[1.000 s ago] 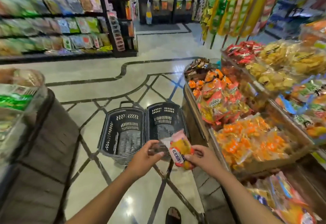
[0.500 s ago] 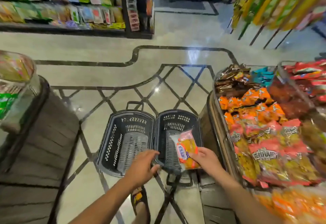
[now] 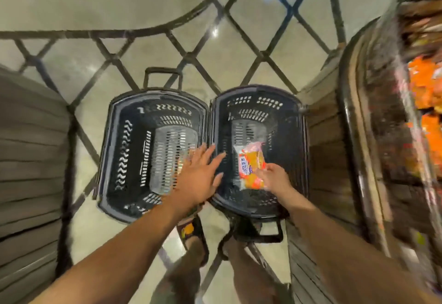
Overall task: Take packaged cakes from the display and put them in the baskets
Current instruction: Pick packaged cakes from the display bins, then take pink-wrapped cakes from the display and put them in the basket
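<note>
Left hand (image 3: 198, 177): palm down, fingers straight and spread, pointing forward and a little toward the right hand; holds nothing.
Left forearm (image 3: 107, 256): bare, stretched out, running forward and inward to the wrist.
Right hand (image 3: 275, 179): back up, fingers curled, thumb and fingertips pinching the near right corner of a pack (image 3: 251, 167); the grip is blurred.
Right forearm (image 3: 334, 244): bare, stretched out, running forward and inward.
Spacing: hands near each other, apart, at about the same reach, the pack between them.

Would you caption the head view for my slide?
Right hand holds a packaged cake over the right basket; left hand open.
</note>
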`<state>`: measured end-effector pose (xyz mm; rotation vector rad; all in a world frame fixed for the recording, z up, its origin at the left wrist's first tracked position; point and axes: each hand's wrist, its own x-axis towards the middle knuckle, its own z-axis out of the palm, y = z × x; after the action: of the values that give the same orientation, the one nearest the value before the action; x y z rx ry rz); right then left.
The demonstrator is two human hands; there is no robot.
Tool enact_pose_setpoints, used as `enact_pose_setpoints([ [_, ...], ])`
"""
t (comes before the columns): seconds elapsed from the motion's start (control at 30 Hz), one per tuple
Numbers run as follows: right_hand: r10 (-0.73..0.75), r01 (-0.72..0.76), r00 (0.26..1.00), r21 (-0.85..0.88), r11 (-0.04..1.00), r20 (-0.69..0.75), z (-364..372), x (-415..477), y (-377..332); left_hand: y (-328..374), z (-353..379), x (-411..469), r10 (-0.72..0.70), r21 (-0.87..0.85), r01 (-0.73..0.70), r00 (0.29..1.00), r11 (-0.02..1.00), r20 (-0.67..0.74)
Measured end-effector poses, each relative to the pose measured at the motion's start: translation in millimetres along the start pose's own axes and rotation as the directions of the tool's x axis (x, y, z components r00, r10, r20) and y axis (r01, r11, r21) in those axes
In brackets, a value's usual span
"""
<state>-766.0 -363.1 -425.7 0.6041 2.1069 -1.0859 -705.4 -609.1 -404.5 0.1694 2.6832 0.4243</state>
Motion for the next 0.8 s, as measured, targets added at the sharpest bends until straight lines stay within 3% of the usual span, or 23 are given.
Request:
enact_pose_setpoints([
  [0.2,0.094,-0.094,0.995,-0.001,0.996,-0.038,74.6,144.8,73.2,-40.5,106.5,69.0,0.018,0.103,-0.014,0.999,0.995,-0.041],
  [0.4,0.219,-0.218,0.976,-0.04,0.975,0.011,151.0,242.0,136.2,-50.8,141.7,85.1,0.021,0.171,0.011,0.983,0.985,-0.181],
  [0.6,0.252,-0.248,0.968,-0.131,0.96,0.015,200.5,277.4,168.4,-52.5,146.0,83.8,0.033,0.172,0.003,0.978,0.985,-0.204],
  [0.8,0.297,-0.283,0.953,-0.177,0.943,0.058,187.2,262.6,157.5,-52.7,144.8,83.6,0.054,0.186,-0.014,0.975,0.982,-0.216],
])
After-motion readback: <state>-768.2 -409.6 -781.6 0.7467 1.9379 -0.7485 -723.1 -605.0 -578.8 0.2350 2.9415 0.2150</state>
